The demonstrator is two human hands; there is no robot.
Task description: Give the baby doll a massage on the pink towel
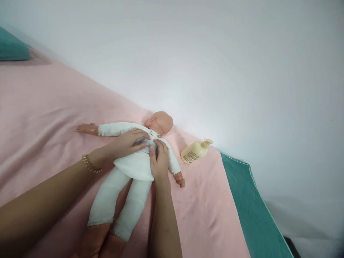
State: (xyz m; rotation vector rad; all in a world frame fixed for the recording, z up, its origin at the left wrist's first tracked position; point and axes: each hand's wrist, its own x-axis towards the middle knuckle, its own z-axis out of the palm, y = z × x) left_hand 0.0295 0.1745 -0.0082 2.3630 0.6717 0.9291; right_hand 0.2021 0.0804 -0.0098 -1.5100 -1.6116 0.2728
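A baby doll [135, 174] with a white cloth body lies on a pink sheet, its arms spread out and its smooth bald head at the far end. Across the left side of its torso rests my left hand [131, 143], fingers stretched out and thumb pointing inward. My right hand [160, 157] lies on the torso's other side, fingers extended and slightly bent. Both hands touch the cloth, with their thumbs close together near the middle. A greyish shiny patch [151, 143] shows between them; what it is I cannot make out. A gold bracelet [91, 164] circles my left wrist.
A pale yellow pump bottle [195, 151] lies tilted on the pink sheet [204, 204], right of the doll. Green fabric [249, 200] borders the sheet's right side. A green cushion-like item [13, 46] sits at the far left. A white wall [215, 64] rises behind.
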